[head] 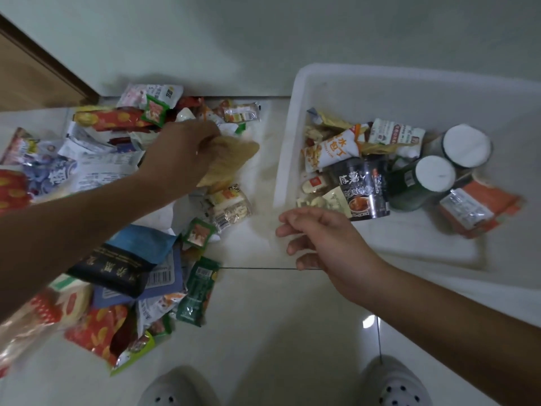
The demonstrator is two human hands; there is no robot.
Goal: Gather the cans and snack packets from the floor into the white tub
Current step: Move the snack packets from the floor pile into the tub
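Note:
A pile of snack packets (111,183) covers the floor on the left. My left hand (178,153) is above the pile and grips a tan, blurred packet (234,159). The white tub (295,112) stands on the right. It holds several packets (330,153), a black cup (363,186) and two green cans with white lids (433,177). My right hand (319,241) hovers over the floor by the tub's near left corner, fingers apart and empty.
A brown wooden door edge (44,63) rises at the back left against the pale wall. Two light clogs (175,388) show at the bottom. Bare tile floor (263,288) lies between the pile and the tub.

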